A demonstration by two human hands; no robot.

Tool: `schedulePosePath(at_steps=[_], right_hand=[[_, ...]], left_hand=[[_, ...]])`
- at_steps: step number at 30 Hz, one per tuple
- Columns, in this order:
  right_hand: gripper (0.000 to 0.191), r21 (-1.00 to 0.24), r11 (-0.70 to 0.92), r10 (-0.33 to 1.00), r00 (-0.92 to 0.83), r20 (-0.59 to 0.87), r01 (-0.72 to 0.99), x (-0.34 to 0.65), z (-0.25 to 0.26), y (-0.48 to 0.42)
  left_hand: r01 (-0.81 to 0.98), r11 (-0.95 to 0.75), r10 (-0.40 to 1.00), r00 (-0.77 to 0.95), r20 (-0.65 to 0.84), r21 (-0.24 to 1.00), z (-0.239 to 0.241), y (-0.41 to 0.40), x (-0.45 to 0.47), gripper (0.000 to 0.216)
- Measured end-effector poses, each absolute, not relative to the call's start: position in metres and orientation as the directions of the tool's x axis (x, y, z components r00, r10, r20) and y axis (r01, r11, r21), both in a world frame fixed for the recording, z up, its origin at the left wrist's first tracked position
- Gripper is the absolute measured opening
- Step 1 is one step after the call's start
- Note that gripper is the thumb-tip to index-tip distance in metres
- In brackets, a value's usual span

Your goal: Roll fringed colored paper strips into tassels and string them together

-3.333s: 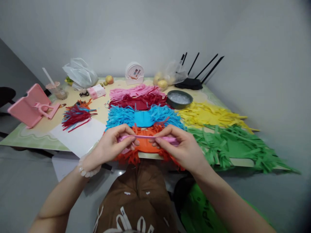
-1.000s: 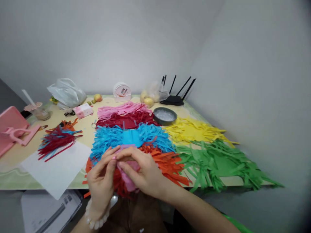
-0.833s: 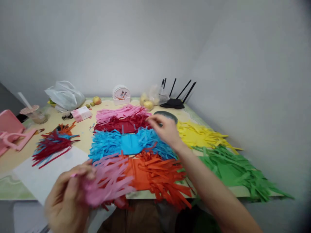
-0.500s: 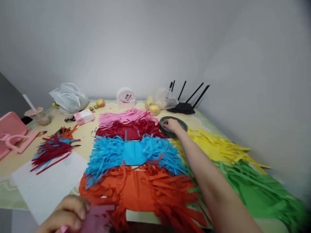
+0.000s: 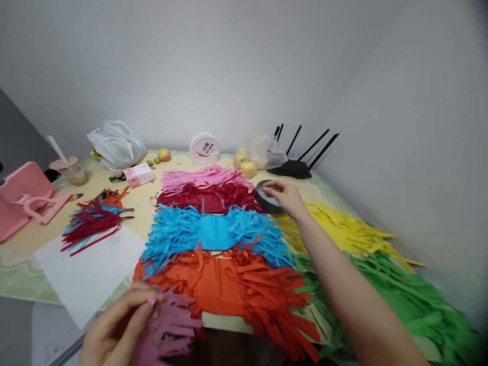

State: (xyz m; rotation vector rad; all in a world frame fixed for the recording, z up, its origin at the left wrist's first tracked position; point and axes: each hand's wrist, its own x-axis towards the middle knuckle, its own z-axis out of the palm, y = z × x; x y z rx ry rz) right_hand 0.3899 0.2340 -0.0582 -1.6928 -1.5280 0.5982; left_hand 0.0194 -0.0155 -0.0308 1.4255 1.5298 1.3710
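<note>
Pink fringed piece in my left hand, right hand at the bowl

Taking the blue sheet as the middle of the dial, my left hand is between seven and eight o'clock, thumb and fingers pinched on the pink fringed piece. A small pink end shows between them, and the strips fan toward three o'clock, in front of the orange sheet. I can't make out the piece's whole long axis, since its near part runs out of view.

My right hand is at two o'clock, fingers bent over the bowl's mouth; whether they grip anything, I can't tell.

On the table, the blue sheet and the orange one, at six, lie with their long axes nine to three, fringed at both ends. A dark red sheet lies the same way at twelve, a yellow sheet at three, a green sheet nearer four. At nine, a bundle of mixed strips partly overlaps white paper, its dark red strips pointing toward eight.
</note>
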Motion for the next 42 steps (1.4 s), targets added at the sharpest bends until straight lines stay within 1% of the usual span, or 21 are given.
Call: schedulePosePath(at_steps=[2,3,4,5,7,9,12,14,17,19,22,24,25,27,29,31,34,37,38,40,42], right_hand=[[0.035,-0.854,0.115,0.980,0.084,0.182,0.508,0.354,-0.051,0.190],[0.034,-0.886,0.171,0.979,0.025,0.202,0.432,0.334,-0.049,0.165],[0.032,-0.941,0.236,0.972,-0.052,0.230,0.243,0.313,-0.047,0.139],[0.028,-0.965,0.243,0.966,-0.114,0.232,0.098,0.293,-0.045,0.114],[0.020,-0.974,0.213,0.960,-0.169,0.224,-0.078,0.257,-0.044,0.071],[0.016,-0.967,0.184,0.960,-0.178,0.214,-0.174,0.230,-0.043,0.040],[0.011,-0.951,0.163,0.963,-0.166,0.211,-0.262,0.205,-0.045,0.017],[0.008,-0.949,0.151,0.963,-0.174,0.204,-0.276,0.196,-0.046,0.011],[0.007,-0.958,0.156,0.963,-0.179,0.202,-0.242,0.187,-0.046,0.004],[0.007,-0.961,0.179,0.964,-0.157,0.215,-0.212,0.182,-0.046,0.000],[0.004,-0.958,0.236,0.960,-0.113,0.256,-0.160,0.176,-0.048,-0.005],[0.003,-0.952,0.287,0.950,-0.095,0.296,-0.103,0.173,-0.049,-0.006],[0.003,-0.949,0.306,0.945,-0.096,0.313,-0.077,0.173,-0.050,-0.007],[0.004,-0.949,0.309,0.943,-0.112,0.314,-0.056,0.173,-0.052,-0.007],[0.008,-0.960,0.269,0.952,-0.129,0.278,-0.080,0.173,-0.053,-0.007],[0.012,-0.970,0.217,0.962,-0.141,0.232,-0.114,0.172,-0.054,-0.008],[0.012,-0.972,0.177,0.967,-0.155,0.201,-0.151,0.169,-0.057,-0.010],[0.009,-0.975,0.168,0.967,-0.167,0.192,-0.145,0.169,-0.058,-0.011],[0.008,-0.976,0.171,0.969,-0.158,0.191,-0.134,0.170,-0.058,-0.011],[0.007,-0.977,0.182,0.974,-0.118,0.194,-0.109,0.173,-0.057,-0.010],[0.008,-0.977,0.191,0.977,-0.072,0.198,-0.093,0.174,-0.056,-0.009]], left_hand=[[0.334,-0.130,0.958,-0.201,0.206,0.933,-0.031,-0.011,0.026,0.014],[0.336,-0.147,0.954,-0.200,0.223,0.930,-0.030,-0.009,0.031,0.013],[0.328,-0.178,0.948,-0.194,0.251,0.928,-0.029,-0.006,0.037,0.012],[0.316,-0.218,0.943,-0.175,0.283,0.923,-0.029,-0.004,0.043,0.011],[0.294,-0.288,0.934,-0.126,0.335,0.911,-0.029,-0.002,0.052,0.010],[0.286,-0.330,0.925,-0.092,0.368,0.900,-0.031,-0.004,0.056,0.009],[0.288,-0.368,0.915,-0.061,0.400,0.884,-0.035,-0.012,0.054,0.008],[0.292,-0.381,0.909,-0.054,0.413,0.877,-0.038,-0.018,0.048,0.007],[0.333,-0.406,0.892,-0.059,0.449,0.851,-0.041,-0.025,0.040,0.007],[0.388,-0.440,0.868,-0.047,0.494,0.810,-0.042,-0.028,0.035,0.007],[0.499,-0.502,0.819,0.012,0.573,0.707,-0.044,-0.030,0.029,0.008],[0.545,-0.518,0.809,0.062,0.585,0.659,-0.045,-0.031,0.026,0.009],[0.543,-0.509,0.820,0.069,0.569,0.668,-0.046,-0.032,0.025,0.009],[0.473,-0.453,0.866,0.032,0.499,0.756,-0.048,-0.032,0.023,0.008],[0.344,-0.365,0.918,-0.022,0.396,0.865,-0.051,-0.032,0.023,0.004],[0.233,-0.292,0.948,-0.056,0.313,0.928,-0.053,-0.034,0.024,0.003],[0.149,-0.249,0.956,-0.121,0.267,0.957,-0.056,-0.037,0.026,0.006],[0.044,-0.210,0.962,-0.167,0.215,0.977,-0.059,-0.038,0.028,0.007],[-0.004,-0.188,0.970,-0.158,0.185,0.982,-0.059,-0.038,0.028,0.009],[-0.066,-0.148,0.984,-0.114,0.140,0.987,-0.059,-0.037,0.027,0.023],[-0.036,-0.129,0.989,-0.075,0.126,0.991,-0.059,-0.035,0.025,0.028]])
